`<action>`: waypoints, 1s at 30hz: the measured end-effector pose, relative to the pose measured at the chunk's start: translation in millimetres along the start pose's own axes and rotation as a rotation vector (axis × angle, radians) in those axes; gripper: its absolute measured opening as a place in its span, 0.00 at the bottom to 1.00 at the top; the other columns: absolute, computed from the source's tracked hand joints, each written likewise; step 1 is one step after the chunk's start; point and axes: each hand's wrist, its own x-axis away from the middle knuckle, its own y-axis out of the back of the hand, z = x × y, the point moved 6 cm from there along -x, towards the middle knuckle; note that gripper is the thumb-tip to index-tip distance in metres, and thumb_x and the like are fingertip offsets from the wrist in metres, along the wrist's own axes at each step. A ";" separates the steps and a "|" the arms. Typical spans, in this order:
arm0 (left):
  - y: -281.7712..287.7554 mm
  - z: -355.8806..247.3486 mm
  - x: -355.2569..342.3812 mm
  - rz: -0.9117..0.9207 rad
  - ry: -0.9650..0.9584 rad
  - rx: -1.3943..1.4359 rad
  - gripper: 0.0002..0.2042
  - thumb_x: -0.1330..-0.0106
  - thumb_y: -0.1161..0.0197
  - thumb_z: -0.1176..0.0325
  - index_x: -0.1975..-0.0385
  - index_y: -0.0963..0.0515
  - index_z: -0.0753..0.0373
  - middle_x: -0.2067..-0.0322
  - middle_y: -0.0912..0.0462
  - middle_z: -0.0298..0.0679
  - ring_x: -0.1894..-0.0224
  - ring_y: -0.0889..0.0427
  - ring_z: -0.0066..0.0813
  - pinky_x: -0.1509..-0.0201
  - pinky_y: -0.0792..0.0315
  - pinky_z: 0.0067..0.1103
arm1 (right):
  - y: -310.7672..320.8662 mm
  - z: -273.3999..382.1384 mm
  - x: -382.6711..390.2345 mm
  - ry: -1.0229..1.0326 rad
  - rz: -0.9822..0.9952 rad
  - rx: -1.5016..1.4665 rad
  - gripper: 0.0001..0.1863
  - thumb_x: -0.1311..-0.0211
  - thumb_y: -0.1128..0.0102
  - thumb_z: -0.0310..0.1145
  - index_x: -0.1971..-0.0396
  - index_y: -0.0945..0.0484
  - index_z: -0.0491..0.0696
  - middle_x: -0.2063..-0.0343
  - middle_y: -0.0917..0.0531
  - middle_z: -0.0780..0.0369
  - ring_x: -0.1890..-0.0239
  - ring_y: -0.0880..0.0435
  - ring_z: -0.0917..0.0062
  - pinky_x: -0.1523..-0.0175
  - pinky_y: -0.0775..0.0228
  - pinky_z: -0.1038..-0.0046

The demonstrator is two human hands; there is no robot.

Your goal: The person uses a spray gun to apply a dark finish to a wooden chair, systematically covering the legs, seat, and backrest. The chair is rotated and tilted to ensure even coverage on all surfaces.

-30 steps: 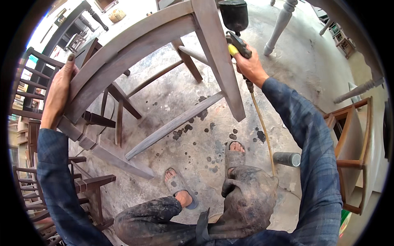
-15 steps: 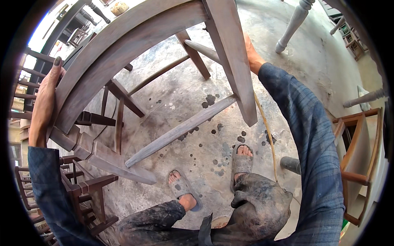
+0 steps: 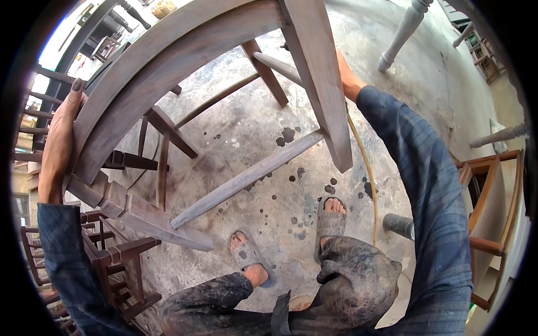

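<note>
A grey-brown wooden chair frame (image 3: pixel 174 56) with a curved rail, tapered leg and pale stretcher (image 3: pixel 246 179) fills the upper view, tilted above the floor. My left hand (image 3: pixel 59 143) is closed on the left end of the curved rail, thumb upward. My right hand (image 3: pixel 350 81) is mostly behind the right-hand leg, its fingers hidden. A yellowish hose (image 3: pixel 367 168) runs from behind that leg down the floor; whatever is at its upper end is hidden except perhaps a small dark bit.
Stained concrete floor (image 3: pixel 280 213) surrounds my sandalled feet. Dark slatted chairs (image 3: pixel 131 246) crowd the left, with dark furniture behind. At right are a brown wooden chair (image 3: pixel 493 201), a grey cylindrical can (image 3: pixel 398 225) and turned grey legs (image 3: pixel 412 22).
My left hand has moved leftward, and the frame looks larger and nearer. The black spray gun, gripped by my right hand a second ago, has become hidden behind the leg with my fingers.
</note>
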 end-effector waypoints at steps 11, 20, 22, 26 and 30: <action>13.1 46.9 -5.0 -0.087 0.050 -0.136 0.47 0.37 0.60 0.24 0.32 0.31 0.60 0.39 0.28 0.58 0.40 0.23 0.49 0.35 0.32 0.46 | 8.9 -37.3 -32.3 0.142 -0.105 0.105 0.20 0.32 0.40 0.39 0.50 0.25 0.37 0.58 0.17 0.55 0.58 0.20 0.75 0.50 0.25 0.69; 17.4 69.3 -11.7 -0.205 0.010 -0.224 0.48 0.42 0.59 0.21 0.29 0.34 0.50 0.32 0.33 0.54 0.35 0.27 0.53 0.33 0.36 0.52 | 8.6 -40.2 -26.5 -0.067 -0.090 -0.004 0.21 0.32 0.41 0.39 0.53 0.23 0.34 0.59 0.17 0.51 0.58 0.20 0.71 0.52 0.26 0.65; 19.2 68.6 -11.5 -0.201 0.018 -0.221 0.48 0.42 0.58 0.20 0.29 0.34 0.50 0.32 0.33 0.54 0.35 0.28 0.54 0.32 0.36 0.53 | 7.2 -47.1 -24.0 -0.111 -0.110 -0.018 0.21 0.32 0.41 0.40 0.54 0.23 0.34 0.60 0.17 0.50 0.58 0.20 0.70 0.53 0.26 0.64; 17.7 63.1 -13.2 -0.214 -0.007 -0.228 0.48 0.42 0.57 0.20 0.29 0.33 0.51 0.33 0.32 0.56 0.35 0.28 0.55 0.33 0.36 0.54 | 18.9 -64.8 -14.1 0.093 -0.002 0.121 0.18 0.32 0.40 0.37 0.52 0.24 0.38 0.60 0.16 0.57 0.59 0.19 0.76 0.52 0.24 0.70; 16.3 61.9 -7.8 -0.174 0.016 -0.215 0.49 0.41 0.58 0.21 0.29 0.34 0.55 0.34 0.33 0.57 0.36 0.26 0.54 0.35 0.33 0.53 | 9.0 -48.7 -15.2 0.038 -0.026 0.077 0.17 0.32 0.39 0.37 0.53 0.23 0.39 0.61 0.16 0.58 0.60 0.19 0.77 0.53 0.24 0.70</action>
